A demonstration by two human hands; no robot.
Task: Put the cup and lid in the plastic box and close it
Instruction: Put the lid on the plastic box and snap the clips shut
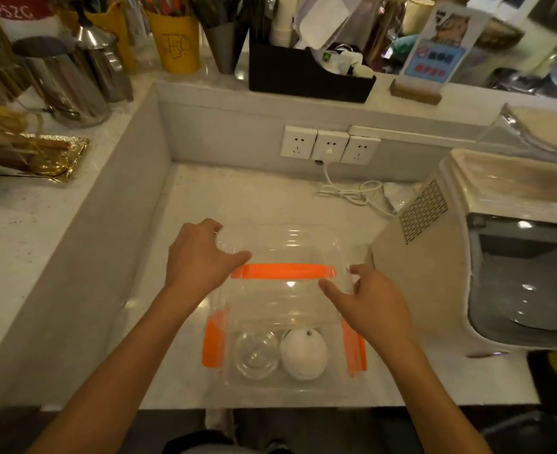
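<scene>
Plastic box (224, 381) sits on the white worktop (254, 198) w/ the clear cup (256, 354) and white lid (304, 353) side by side inside, near edge. Both hands grip the box's clear cover (283, 244), orange clip (283, 271) on its front edge: left hand (198, 257) clamped on its left corner, right hand (373, 299) on its right side. Cover's tilted up, not shut yet.

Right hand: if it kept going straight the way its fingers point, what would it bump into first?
The right hand points up-left, at the clear box lid, and its fingertips look already at the lid's right edge. It would likely press that lid first, near the orange clip. Depth is hard to judge.
</scene>
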